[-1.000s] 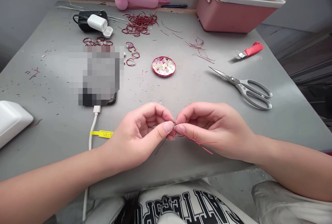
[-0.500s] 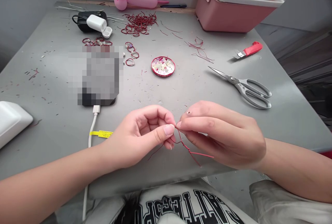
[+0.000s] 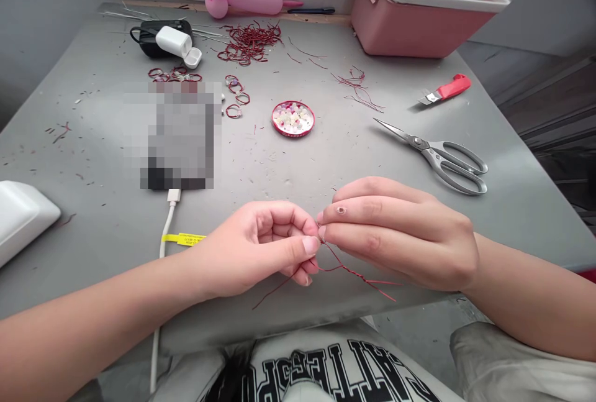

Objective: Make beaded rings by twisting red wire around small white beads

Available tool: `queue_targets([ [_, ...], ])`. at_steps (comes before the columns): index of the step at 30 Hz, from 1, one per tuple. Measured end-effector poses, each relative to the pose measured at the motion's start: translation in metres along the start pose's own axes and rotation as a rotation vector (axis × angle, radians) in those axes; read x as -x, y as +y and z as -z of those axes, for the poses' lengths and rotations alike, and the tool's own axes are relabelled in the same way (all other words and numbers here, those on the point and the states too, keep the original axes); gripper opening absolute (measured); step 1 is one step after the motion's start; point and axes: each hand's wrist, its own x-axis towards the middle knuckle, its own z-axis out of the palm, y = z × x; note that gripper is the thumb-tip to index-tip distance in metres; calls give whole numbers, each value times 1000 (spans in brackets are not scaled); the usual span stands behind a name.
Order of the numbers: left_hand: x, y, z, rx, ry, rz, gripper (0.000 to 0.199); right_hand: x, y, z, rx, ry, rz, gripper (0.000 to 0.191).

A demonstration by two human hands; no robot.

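A thin dark-red cord (image 3: pixel 354 274), partly twisted and with loose ends, hangs below my fingertips near the table's front edge. My left hand (image 3: pixel 279 243) pinches it between thumb and index finger, the other fingers curled. Against those fingertips, my right hand (image 3: pixel 400 234) is closed on the cord too, its fingers pressed together and its thumb hidden behind them. The spot where both hands meet covers part of the cord. Beyond them lies a red-rimmed lid (image 3: pixel 293 134) holding small pale and pink beads (image 3: pixel 292 117).
Grey scissors (image 3: pixel 431 152) and a red utility knife (image 3: pixel 449 89) lie on the right. A pink bin (image 3: pixel 405 29) stands at the back. Red cord pieces (image 3: pixel 251 41), finished-looking rings (image 3: pixel 234 111), a white cable (image 3: pixel 161 278) and a white case (image 3: pixel 173 41) are on the left.
Both hands have shifted slightly, the left one a little toward me. The twisted part of the cord has swung to the right, and its left end reaches further out.
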Motion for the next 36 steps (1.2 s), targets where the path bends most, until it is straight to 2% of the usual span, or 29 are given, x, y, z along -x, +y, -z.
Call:
queue_targets([
  [4, 0, -3, -1, -38, -1, -37, 6, 0, 3, 0, -65, -4, 19, 25],
  [6, 0, -3, -2, -88, 21, -80, 8, 2, 3, -2, -110, 12, -43, 21],
  [8, 1, -2, -3, -158, 82, -166, 9, 3, 2, -3, -181, 26, -191, 19],
  [10, 3, -2, -4, -261, 155, -269, 8, 2, 1, -3, -333, 11, -421, 15],
  [12, 5, -3, -5, -383, 200, -359, 8, -1, 1, 0, -558, -75, -698, 9],
  [15, 7, -7, -5, -604, 208, -499, 10, -5, 2, 5, -880, -270, -1028, 16],
  [17, 8, -9, -4, -772, 220, -599, 12, -7, 1, 7, -998, -341, -1132, 19],
  [19, 7, -9, -4, -911, 228, -657, 13, -7, -1, 7, -1018, -364, -1164, 19],
  [21, 6, -9, -3, -968, 237, -651, 14, -6, -4, 5, -910, -336, -1095, 14],
  [22, 5, -9, -3, -962, 245, -624, 14, -4, -7, 3, -802, -300, -1011, 10],
  [26, 4, -10, -4, -870, 281, -486, 13, 2, -18, -6, -246, -83, -529, 13],
  [28, 4, -10, -5, -864, 315, -471, 13, 3, -23, -10, -74, -23, -373, 16],
  [30, 4, -11, -5, -869, 355, -486, 14, 3, -27, -13, 22, 15, -309, 19],
  [36, 5, -12, -6, -841, 459, -543, 9, 0, -28, -11, 155, 71, -236, 20],
])
